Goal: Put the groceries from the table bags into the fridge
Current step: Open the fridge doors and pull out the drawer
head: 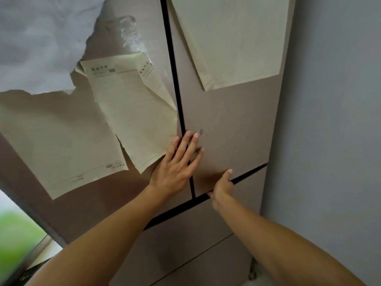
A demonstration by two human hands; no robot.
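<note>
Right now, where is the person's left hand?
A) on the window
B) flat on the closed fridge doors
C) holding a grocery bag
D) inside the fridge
B: the left hand lies flat, fingers straight, across the dark seam between the closed upper fridge doors.

Single view, head-worn, wide-angle. Looks forward and slightly down onto the front of the fridge [226, 120], at arm's reach: the door panels fill most of the frame. Camera is rolled, so the vertical door seam [177, 100] leans across the picture. Both forearms enter from the bottom edge. The left hand [175, 168] and right hand [222, 188] meet the doors near frame centre. Paper sheets [233, 42] on the doors run off the top edge. Right margin takes in a grey wall [329, 120], and the lower left corner a blurred window [18, 234]. Fridge top and floor are out of frame.
</note>
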